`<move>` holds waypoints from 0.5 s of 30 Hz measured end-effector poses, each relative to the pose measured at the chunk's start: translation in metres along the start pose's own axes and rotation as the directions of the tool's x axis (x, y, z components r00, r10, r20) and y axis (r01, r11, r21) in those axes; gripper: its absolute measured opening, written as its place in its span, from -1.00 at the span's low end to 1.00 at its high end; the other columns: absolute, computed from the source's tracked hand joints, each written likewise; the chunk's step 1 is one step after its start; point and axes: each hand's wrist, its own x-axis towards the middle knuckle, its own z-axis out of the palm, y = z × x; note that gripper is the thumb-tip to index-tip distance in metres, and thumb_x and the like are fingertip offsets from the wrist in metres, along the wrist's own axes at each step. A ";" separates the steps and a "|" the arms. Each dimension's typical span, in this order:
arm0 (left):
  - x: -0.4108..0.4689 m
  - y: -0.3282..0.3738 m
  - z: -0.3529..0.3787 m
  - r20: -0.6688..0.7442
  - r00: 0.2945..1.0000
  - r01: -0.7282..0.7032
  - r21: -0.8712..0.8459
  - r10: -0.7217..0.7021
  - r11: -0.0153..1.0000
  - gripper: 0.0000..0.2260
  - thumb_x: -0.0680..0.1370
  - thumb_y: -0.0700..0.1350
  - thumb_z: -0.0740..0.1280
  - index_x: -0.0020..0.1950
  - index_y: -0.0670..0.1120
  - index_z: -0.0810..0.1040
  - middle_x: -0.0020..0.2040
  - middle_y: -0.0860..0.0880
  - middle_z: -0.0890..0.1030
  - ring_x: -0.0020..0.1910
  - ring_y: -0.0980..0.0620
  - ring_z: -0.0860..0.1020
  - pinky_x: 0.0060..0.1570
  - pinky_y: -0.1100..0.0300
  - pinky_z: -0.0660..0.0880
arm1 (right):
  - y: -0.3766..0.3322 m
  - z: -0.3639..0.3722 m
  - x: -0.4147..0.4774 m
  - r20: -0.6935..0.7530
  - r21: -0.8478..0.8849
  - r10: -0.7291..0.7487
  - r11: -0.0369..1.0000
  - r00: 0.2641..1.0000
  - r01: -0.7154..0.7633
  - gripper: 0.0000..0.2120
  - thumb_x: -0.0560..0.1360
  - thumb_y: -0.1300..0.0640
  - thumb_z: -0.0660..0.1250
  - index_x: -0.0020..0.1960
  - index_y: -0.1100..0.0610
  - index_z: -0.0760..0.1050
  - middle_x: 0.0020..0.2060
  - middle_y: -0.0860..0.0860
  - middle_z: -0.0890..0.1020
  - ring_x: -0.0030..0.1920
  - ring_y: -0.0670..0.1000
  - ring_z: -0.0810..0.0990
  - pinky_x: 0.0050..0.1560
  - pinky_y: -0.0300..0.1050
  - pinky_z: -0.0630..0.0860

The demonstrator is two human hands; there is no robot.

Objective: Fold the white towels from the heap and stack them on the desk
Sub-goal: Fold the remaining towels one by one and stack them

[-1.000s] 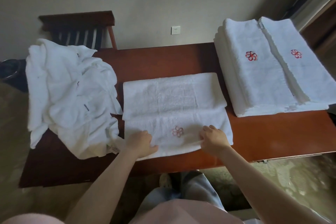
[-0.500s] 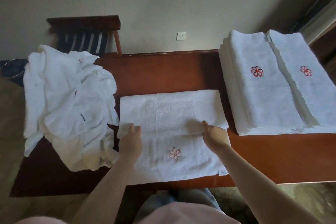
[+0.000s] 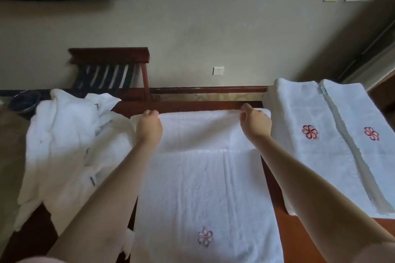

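Moved from mid-cloth, left grip (image 3: pixel 149 126) and right grip (image 3: pixel 254 125) are clamped on the white terry towel's (image 3: pixel 203 188) far edge. Straight folding is thereby favoured.

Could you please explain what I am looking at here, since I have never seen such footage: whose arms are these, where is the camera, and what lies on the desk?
There is no machine here. A person wears one camera on the head, and it looks down at their own two bare arms. On the wooden desk lie a rumpled heap of white towels at the left, a folded stack at the right, and one spread towel between them. The left hand and the right hand each pinch that towel's far edge.
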 end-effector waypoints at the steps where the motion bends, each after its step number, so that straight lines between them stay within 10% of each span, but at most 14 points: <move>1: 0.013 0.002 0.000 0.004 1.000 0.012 0.001 -0.012 1.000 -0.76 0.62 -0.25 0.16 0.23 -0.23 0.52 0.16 -0.21 0.54 0.09 -0.17 0.55 0.04 0.03 0.54 | -0.001 0.001 0.015 0.012 -0.005 0.014 1.000 1.000 -0.014 -0.76 0.59 0.16 0.09 0.13 0.16 0.49 -0.40 0.03 0.45 -0.32 0.09 0.35 -0.37 -0.12 0.35; 15: 0.008 -0.016 0.028 0.062 0.997 -0.040 -0.016 0.041 0.999 -0.81 0.58 -0.20 0.22 0.12 -0.23 0.55 0.05 -0.16 0.55 -0.06 -0.14 0.54 -0.23 0.10 0.52 | 0.012 0.030 0.000 0.015 0.118 0.091 0.989 0.996 -0.093 -0.83 0.51 0.23 0.16 0.00 0.12 0.52 -0.44 0.05 0.53 -0.46 0.11 0.45 -0.46 -0.16 0.35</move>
